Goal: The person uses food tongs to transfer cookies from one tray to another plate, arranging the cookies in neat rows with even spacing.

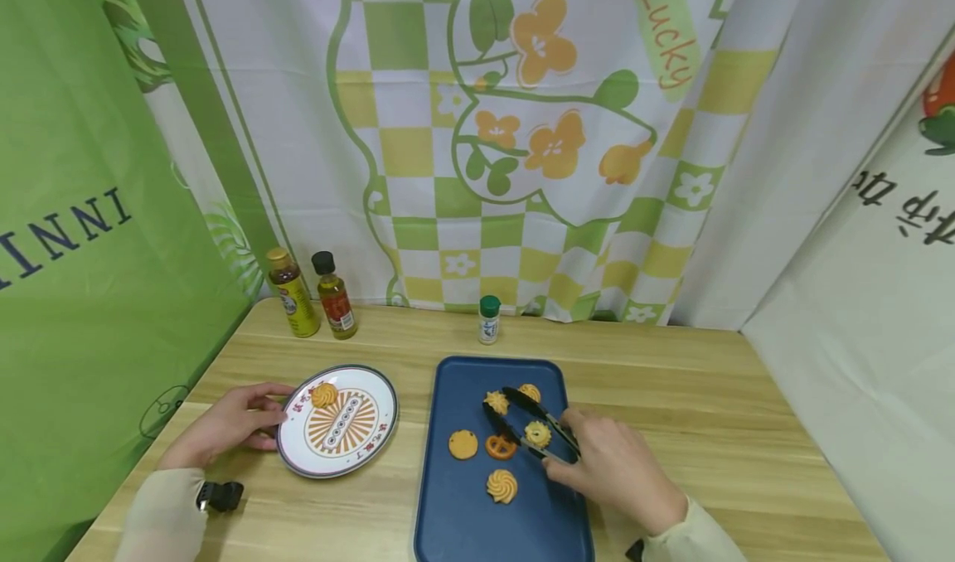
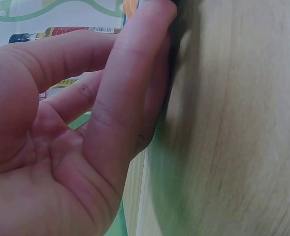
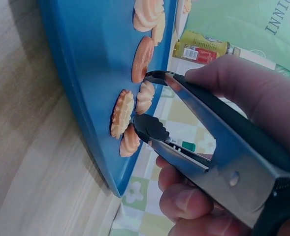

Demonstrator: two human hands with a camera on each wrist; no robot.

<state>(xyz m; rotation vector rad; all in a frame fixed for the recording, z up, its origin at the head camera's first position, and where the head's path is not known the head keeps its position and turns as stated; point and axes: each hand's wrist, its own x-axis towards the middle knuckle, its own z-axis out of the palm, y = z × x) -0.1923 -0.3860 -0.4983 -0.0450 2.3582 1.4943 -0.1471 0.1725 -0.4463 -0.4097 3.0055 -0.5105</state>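
My left hand (image 1: 237, 419) holds the left rim of a white plate (image 1: 373, 429) with a printed sunburst, its thumb and fingers at the edge. One swirled cookie (image 1: 324, 394) lies on the plate. In my right hand (image 1: 615, 467) is a pair of black-tipped metal tongs (image 3: 233, 167), gripped over a dark blue tray (image 1: 477, 533). The spread tong tips stand either side of a star-shaped cookie (image 1: 496, 402). Around them on the tray lie a pretzel (image 1: 501, 447), a ring-shaped cookie (image 1: 537, 434), a round flat cookie (image 1: 462, 444), a swirled cookie (image 1: 502, 486) and another cookie (image 1: 530, 392).
At the back left of the wooden table (image 1: 671, 371) stand a yellow-labelled bottle (image 1: 298, 301) and a black-capped oil bottle (image 1: 337, 303). A small green-capped shaker (image 1: 488, 322) is behind the tray. Printed curtains (image 1: 410, 147) hang along the back and sides.
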